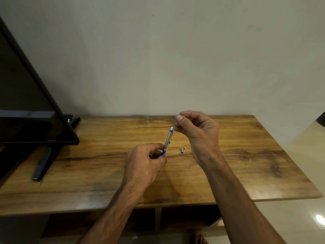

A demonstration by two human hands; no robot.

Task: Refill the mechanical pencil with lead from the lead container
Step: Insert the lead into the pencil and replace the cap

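— Pencil point(168, 140) first: where is it?

— My left hand point(146, 160) has its grip closed on the blue end, low down. It leans up over the worktop point(255, 155), with the white top end pointing at my right hand point(197, 132).

— And the right hand?

— Its finger and thumb are pinched tight just beside that top end. I think they are holding a lead, but it is too thin to see, so I can't say for sure.

— How much is done?

— Two small metal bits point(182, 149) lie on the worktop near my right wrist. I think they are the cap parts, already off. So the pencil looks open. Putting the lead in looks like the step now. After that, the cap bits need to go back on.

— Where is the lead box?

— I can't see it anywhere. It may be hidden by my hands. A dark screen point(26, 103) stands at the left, partly cut off.
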